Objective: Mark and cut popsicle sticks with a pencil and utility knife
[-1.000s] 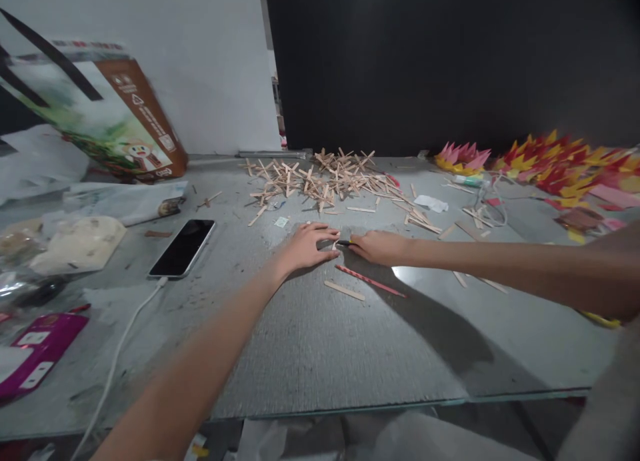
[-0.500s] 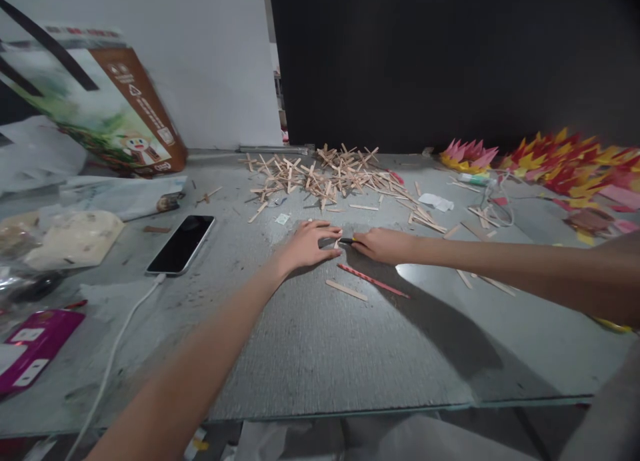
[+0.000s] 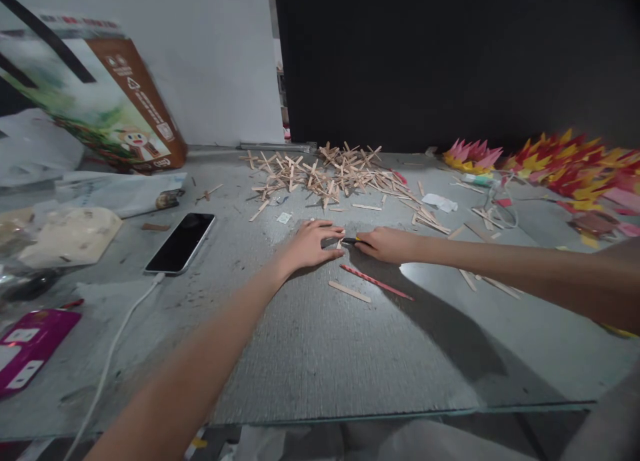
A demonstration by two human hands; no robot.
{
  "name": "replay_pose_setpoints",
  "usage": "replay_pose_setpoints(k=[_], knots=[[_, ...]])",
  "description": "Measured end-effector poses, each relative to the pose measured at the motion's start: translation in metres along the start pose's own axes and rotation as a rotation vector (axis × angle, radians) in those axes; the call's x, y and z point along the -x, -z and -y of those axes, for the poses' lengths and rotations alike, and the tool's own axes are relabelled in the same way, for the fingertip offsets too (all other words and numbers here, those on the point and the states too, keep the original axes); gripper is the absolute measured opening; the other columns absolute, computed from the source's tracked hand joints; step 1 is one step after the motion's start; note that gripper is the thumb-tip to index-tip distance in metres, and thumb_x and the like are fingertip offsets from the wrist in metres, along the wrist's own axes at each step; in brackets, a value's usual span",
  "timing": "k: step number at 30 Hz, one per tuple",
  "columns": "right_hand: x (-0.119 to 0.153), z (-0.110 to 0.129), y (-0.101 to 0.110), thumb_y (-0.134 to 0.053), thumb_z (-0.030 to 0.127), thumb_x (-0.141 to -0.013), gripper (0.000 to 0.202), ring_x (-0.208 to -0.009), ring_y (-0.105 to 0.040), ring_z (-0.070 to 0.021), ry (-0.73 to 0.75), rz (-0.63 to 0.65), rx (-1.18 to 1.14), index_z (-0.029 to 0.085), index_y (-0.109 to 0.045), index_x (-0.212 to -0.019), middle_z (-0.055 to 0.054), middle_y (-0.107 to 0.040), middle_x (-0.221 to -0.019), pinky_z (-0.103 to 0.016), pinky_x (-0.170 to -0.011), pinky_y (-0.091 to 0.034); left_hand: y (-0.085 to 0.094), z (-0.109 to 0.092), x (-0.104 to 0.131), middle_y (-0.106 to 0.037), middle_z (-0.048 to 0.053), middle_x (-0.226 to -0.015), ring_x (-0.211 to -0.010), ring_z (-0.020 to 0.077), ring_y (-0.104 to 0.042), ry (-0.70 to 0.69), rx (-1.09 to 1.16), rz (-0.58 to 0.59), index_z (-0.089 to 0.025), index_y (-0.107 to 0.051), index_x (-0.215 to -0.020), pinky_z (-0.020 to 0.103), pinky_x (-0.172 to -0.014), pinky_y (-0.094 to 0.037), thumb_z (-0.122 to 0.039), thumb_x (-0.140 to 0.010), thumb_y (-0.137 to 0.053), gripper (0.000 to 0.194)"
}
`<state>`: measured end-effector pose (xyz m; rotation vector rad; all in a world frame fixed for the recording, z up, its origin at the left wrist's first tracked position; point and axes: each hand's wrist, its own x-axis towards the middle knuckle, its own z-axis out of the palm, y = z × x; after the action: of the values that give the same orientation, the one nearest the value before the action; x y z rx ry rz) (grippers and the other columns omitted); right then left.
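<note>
In the middle of the table, my left hand (image 3: pixel 316 242) lies low with thumb and fingers curved around a short pale wooden stick (image 3: pixel 340 244), holding its ends against the surface. Wrapped around the handle of a small dark knife with a bit of yellow (image 3: pixel 351 240), my right hand (image 3: pixel 385 244) is just to the right. The knife's tip reaches the stick between my left thumb and fingers. Below the hands lie a red patterned pencil (image 3: pixel 377 282) and a flat wooden stick (image 3: pixel 349 291).
A heap of crossed wooden sticks (image 3: pixel 320 174) stands behind the hands, with loose sticks (image 3: pixel 431 218) to its right. A charging phone (image 3: pixel 181 243), a purple device (image 3: pixel 37 348) and a carton bag (image 3: pixel 140 108) are left. Folded paper pieces (image 3: pixel 560 161) lie far right.
The view has shifted slightly, so things on the table appear a little to the right. Both hands keep nearly the same pose around the stick and the knife.
</note>
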<state>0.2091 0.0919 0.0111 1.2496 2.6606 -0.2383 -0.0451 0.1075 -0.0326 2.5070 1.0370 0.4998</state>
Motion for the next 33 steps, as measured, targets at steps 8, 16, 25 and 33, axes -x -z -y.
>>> replay_pose_setpoints(k=[8, 16, 25, 33], knots=[[0.0, -0.004, -0.003, -0.036, 0.041, -0.11, 0.04, -0.065, -0.062, -0.0192, -0.007, -0.001, -0.008, 0.017, -0.068, -0.108, -0.011, -0.074, -0.083, -0.03, -0.059, -0.03, -0.002, 0.001, 0.0, -0.064, 0.0, -0.15, -0.149, 0.0272, -0.046, 0.002, -0.017, -0.012, -0.034, -0.069, -0.138, 0.049, -0.126, -0.023, -0.062, -0.095, -0.064, 0.051], [0.0, 0.001, -0.003, -0.038, 0.04, -0.109, 0.039, -0.067, -0.062, -0.0192, -0.041, 0.002, -0.033, 0.017, -0.069, -0.108, -0.011, -0.074, -0.084, -0.03, -0.062, -0.031, -0.002, 0.001, -0.001, -0.065, 0.001, -0.148, -0.148, 0.0272, -0.047, -0.006, -0.02, -0.024, -0.033, -0.069, -0.137, 0.049, -0.126, -0.023, -0.06, -0.095, -0.066, 0.05], [-0.004, 0.005, 0.005, -0.04, 0.039, -0.107, 0.04, -0.058, -0.054, -0.0151, -0.088, 0.018, -0.124, 0.017, -0.069, -0.09, -0.007, -0.07, -0.073, -0.028, -0.057, -0.028, -0.006, 0.005, -0.002, -0.066, 0.0, -0.147, -0.147, 0.0262, -0.049, -0.021, -0.019, -0.047, -0.033, -0.07, -0.136, 0.049, -0.124, -0.027, -0.058, -0.095, -0.067, 0.047], [-0.011, -0.002, 0.001, -0.039, 0.042, -0.106, 0.045, -0.055, -0.051, -0.0155, -0.096, 0.028, -0.15, 0.016, -0.071, -0.088, -0.008, -0.067, -0.069, -0.029, -0.055, -0.028, -0.002, 0.0, 0.0, -0.065, 0.001, -0.148, -0.147, 0.0276, -0.048, 0.002, -0.027, -0.022, -0.033, -0.07, -0.136, 0.05, -0.125, -0.026, -0.057, -0.097, -0.065, 0.046]])
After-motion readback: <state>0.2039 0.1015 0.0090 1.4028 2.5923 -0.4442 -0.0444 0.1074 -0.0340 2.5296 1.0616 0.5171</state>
